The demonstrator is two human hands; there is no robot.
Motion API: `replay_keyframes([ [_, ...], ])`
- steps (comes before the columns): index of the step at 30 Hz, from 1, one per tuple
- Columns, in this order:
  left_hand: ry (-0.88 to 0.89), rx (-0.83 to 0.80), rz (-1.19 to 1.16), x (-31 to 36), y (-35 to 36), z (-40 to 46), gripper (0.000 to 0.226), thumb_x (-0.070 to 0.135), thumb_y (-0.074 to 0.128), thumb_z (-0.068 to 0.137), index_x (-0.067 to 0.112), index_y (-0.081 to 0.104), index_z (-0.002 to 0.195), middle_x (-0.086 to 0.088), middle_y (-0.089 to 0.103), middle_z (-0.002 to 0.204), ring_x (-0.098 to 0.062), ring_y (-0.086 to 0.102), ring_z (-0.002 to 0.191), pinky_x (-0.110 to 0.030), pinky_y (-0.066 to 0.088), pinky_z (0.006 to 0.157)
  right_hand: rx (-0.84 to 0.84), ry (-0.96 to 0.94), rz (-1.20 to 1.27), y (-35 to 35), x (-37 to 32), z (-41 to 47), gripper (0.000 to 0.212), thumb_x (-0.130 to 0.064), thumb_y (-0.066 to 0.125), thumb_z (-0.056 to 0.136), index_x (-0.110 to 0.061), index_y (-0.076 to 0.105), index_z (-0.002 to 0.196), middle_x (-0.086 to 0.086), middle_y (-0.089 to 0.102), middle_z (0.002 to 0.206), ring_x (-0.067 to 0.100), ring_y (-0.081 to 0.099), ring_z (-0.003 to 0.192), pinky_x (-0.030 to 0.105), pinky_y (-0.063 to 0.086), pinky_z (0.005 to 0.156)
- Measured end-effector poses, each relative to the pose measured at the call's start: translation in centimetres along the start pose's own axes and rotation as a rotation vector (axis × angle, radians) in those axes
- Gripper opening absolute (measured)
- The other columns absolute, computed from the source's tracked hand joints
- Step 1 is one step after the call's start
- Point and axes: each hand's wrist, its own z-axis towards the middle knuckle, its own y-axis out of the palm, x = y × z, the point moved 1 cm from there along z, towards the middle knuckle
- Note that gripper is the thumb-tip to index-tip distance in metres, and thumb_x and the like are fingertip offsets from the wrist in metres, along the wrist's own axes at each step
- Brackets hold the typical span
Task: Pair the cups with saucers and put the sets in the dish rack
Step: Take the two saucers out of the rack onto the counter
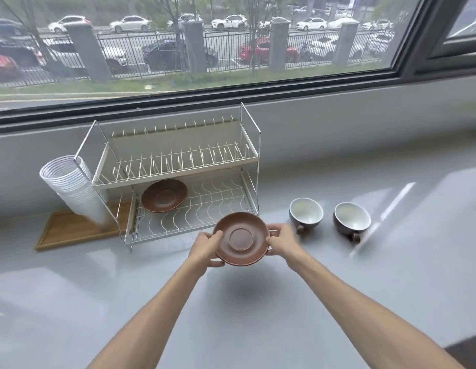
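Note:
I hold a brown saucer [240,238] above the counter, just in front of the dish rack's right front corner. My left hand [204,249] grips its left rim and my right hand [282,242] grips its right rim. A second brown saucer [164,195] lies flat on the lower shelf of the white wire dish rack [178,155], at its left. Two cups with white insides stand on the counter to the right of the rack: a grey cup [306,213] and a dark brown cup [351,219], handles toward me.
A stack of white ribbed cups [71,187] leans at the rack's left end over a wooden tray [69,230]. The grey counter [364,288] runs under a wide window. The rack's upper shelf holds nothing.

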Motion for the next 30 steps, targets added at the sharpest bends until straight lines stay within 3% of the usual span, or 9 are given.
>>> replay_keyframes([
  [5, 0.009, -0.187, 0.169, -1.0, 4.2, -1.5, 0.032, 0.037, 0.051, 0.093, 0.008, 0.063, 0.095, -0.01, 0.066, 0.082, -0.023, 0.062, 0.066, -0.036, 0.063, 0.062, 0.091, 0.064, -0.008, -4.5, 3.0, -2.4, 0.044, 0.01, 0.046, 0.08, -0.011, 0.064, 0.113, 0.005, 0.074, 0.092, 0.022, 0.07, 0.072, 0.036, 0.062, 0.062],
  [9, -0.005, -0.275, 0.257, -1.2, 7.9, -2.4, 0.028, 0.034, 0.051, 0.093, 0.008, 0.062, 0.091, -0.011, 0.061, 0.082, -0.024, 0.055, 0.067, -0.033, 0.063, 0.061, 0.153, 0.107, 0.0, -8.3, 5.2, -3.8, 0.048, 0.01, 0.046, 0.079, -0.009, 0.066, 0.118, 0.009, 0.075, 0.098, 0.025, 0.071, 0.077, 0.034, 0.062, 0.059],
  [14, -0.005, -0.385, 0.312, -1.1, 12.9, -3.4, 0.026, 0.034, 0.053, 0.091, 0.009, 0.06, 0.09, -0.011, 0.058, 0.084, -0.026, 0.05, 0.071, -0.033, 0.06, 0.064, 0.221, 0.151, 0.016, -12.9, 7.6, -5.2, 0.044, 0.007, 0.051, 0.078, -0.009, 0.067, 0.116, 0.012, 0.074, 0.1, 0.023, 0.068, 0.068, 0.029, 0.056, 0.053],
  [18, -0.012, -0.431, 0.353, -1.2, 17.0, -4.0, 0.033, 0.042, 0.053, 0.075, 0.012, 0.056, 0.089, -0.007, 0.056, 0.084, -0.023, 0.052, 0.069, -0.03, 0.058, 0.064, 0.277, 0.203, 0.025, -16.4, 9.7, -5.6, 0.044, 0.006, 0.05, 0.079, -0.011, 0.067, 0.115, 0.009, 0.075, 0.099, 0.024, 0.069, 0.072, 0.03, 0.058, 0.055],
  [22, -0.027, -0.432, 0.409, -1.7, 20.7, -3.8, 0.025, 0.036, 0.053, 0.088, 0.012, 0.056, 0.093, -0.005, 0.055, 0.087, -0.021, 0.054, 0.07, -0.033, 0.056, 0.07, 0.323, 0.248, -0.004, -19.5, 11.4, -5.5, 0.044, 0.003, 0.049, 0.079, -0.015, 0.067, 0.115, 0.006, 0.075, 0.099, 0.025, 0.07, 0.076, 0.029, 0.057, 0.053],
  [27, -0.043, -0.459, 0.46, -1.5, 24.1, -3.6, 0.025, 0.034, 0.053, 0.091, 0.011, 0.059, 0.094, -0.003, 0.059, 0.09, -0.019, 0.06, 0.077, -0.033, 0.055, 0.072, 0.363, 0.294, -0.046, -22.6, 13.3, -4.5, 0.044, -0.003, 0.051, 0.077, -0.02, 0.067, 0.115, 0.002, 0.075, 0.1, 0.027, 0.072, 0.091, 0.045, 0.061, 0.083],
  [30, -0.033, -0.464, 0.487, -1.1, 25.6, -3.4, 0.022, 0.032, 0.052, 0.09, 0.011, 0.055, 0.086, -0.003, 0.057, 0.086, -0.018, 0.06, 0.075, -0.034, 0.056, 0.074, 0.381, 0.304, -0.056, -23.8, 13.8, -4.1, 0.043, -0.004, 0.052, 0.079, -0.019, 0.067, 0.116, 0.004, 0.075, 0.104, 0.03, 0.071, 0.096, 0.045, 0.058, 0.088],
])
